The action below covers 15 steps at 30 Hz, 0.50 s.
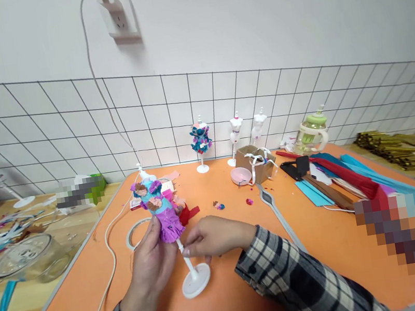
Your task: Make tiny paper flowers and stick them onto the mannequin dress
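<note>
A miniature dress form (pixel 169 222) leans to the left above the orange table. It wears a purple ruffled skirt and a blue top with brown, peach and purple paper flowers. My left hand (pixel 151 264) is closed around its skirt part from the left and below. My right hand (pixel 218 235) pinches the white pole under the skirt; the fingertips are partly hidden. The pole's round white base (pixel 196 281) points toward me. Behind my left hand lies a roll of tape (pixel 129 240), with red paper scraps (pixel 190 213) near the skirt.
Farther back stand a decorated dress form (pixel 201 139), two bare white ones (pixel 235 131), a cardboard box (pixel 259 165), a pink bowl (pixel 241 176) and a green-lidded jug (pixel 311 134). Coloured crepe paper (pixel 356 174) lies right. A white cable (pixel 107 239) runs along the left.
</note>
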{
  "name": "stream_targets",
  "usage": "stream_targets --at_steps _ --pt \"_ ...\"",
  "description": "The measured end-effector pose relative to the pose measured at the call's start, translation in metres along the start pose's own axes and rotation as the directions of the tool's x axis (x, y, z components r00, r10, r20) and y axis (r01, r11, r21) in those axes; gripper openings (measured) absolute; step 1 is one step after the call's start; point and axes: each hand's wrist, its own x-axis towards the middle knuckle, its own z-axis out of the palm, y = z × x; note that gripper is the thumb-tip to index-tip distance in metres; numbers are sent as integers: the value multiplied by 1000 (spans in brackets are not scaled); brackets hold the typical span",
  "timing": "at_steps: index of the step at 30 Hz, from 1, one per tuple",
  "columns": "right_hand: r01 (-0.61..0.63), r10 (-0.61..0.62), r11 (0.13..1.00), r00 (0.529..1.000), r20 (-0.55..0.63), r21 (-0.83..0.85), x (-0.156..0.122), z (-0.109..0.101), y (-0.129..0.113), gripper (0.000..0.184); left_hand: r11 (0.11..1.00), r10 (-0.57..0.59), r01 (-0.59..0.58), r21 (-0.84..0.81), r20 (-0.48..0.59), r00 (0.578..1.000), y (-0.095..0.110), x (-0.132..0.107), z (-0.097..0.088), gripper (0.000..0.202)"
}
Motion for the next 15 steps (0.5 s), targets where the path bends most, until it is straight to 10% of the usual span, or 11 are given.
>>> stream_targets --at_steps 8,15 --pt "-60 111 930 986 -122 362 14 19 1 12 996 85 -85 24 16 996 8 -3 2 26" --pt "44 -55 998 970 -237 -50 15 13 7 9 978 87 -95 186 47 995 10 3 -3 32"
